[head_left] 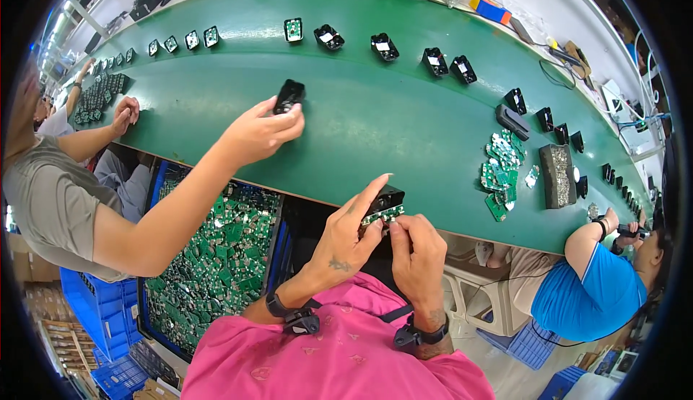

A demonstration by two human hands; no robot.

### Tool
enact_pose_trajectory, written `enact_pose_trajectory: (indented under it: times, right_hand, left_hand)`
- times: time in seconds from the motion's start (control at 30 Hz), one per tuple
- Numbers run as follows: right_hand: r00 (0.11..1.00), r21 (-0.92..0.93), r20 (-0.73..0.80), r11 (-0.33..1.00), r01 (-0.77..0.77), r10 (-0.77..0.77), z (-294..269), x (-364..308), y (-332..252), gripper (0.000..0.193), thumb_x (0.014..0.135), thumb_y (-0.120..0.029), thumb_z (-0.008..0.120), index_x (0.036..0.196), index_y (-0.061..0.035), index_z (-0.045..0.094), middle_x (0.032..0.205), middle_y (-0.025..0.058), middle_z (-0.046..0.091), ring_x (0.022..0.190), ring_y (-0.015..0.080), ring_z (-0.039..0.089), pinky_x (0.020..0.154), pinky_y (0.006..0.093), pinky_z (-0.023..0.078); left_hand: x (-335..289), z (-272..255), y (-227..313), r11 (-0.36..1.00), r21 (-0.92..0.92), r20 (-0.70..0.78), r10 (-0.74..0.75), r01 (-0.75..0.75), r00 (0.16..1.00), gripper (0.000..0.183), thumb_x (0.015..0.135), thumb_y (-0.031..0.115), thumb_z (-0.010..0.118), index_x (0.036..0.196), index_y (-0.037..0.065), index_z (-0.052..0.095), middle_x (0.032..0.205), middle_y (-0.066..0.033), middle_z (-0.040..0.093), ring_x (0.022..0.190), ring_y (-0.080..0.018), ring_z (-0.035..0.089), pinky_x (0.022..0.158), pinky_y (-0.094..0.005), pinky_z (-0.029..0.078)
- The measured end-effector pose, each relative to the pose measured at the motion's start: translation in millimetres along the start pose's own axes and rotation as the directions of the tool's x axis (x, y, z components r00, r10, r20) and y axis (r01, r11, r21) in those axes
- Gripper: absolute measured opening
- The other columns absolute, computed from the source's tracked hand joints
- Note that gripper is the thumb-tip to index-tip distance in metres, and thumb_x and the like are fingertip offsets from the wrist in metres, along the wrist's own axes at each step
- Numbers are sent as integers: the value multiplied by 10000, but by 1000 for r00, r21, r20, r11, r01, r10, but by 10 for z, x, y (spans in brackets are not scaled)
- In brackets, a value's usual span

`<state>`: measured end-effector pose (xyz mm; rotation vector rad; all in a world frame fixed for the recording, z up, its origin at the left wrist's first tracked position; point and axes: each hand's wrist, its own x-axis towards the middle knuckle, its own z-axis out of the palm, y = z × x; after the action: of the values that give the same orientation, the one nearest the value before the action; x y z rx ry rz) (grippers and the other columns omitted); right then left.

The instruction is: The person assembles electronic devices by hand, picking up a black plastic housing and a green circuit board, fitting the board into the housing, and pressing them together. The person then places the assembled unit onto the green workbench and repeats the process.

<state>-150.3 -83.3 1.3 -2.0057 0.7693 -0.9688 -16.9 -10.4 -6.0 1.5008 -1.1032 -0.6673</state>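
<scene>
At the near edge of the green table, my left hand (339, 241) is closed around a small black plastic housing (390, 196), its index finger stretched along the top. A green circuit board (384, 216) lies against the housing's near side, partly covered by my left thumb. My right hand (419, 248) pinches at the board's right end with thumb and index finger. Whether the board sits fully inside the housing, I cannot tell. To the left, a co-worker's hand (263, 134) holds another black housing (290, 95) over the table.
Several black housings (384, 46) stand in a line along the green table (216, 104). Loose circuit boards (502, 173) lie to the right beside a dark oblong box (557, 176) of small parts. A blue-rimmed bin (278, 256) of boards is at lower left. Co-workers sit either side.
</scene>
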Motion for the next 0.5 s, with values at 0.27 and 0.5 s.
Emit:
enact_pose_trajectory:
  times: [0.27,0.5]
  right_hand:
    - [961,-61,264,993,97,-78,-253,148,-57,56,858,-1,651,866,1,595,759,136,587,669,329,595,587,411,443]
    - [960,-16,269,997,79,-72,-301,150,-58,54,815,-6,658,819,4,605,694,118,556,602,279,562,552,382,421]
  left_hand:
    - [15,-40,156,991,96,96,86,-96,992,675,890,-19,534,1537,73,363,1168,-217,604,879,-321,605,811,-351,507]
    - [5,-100,261,996,64,219,-67,54,973,678,889,-21,562,1536,26,363,1408,-205,551,1035,-244,621,890,-300,494]
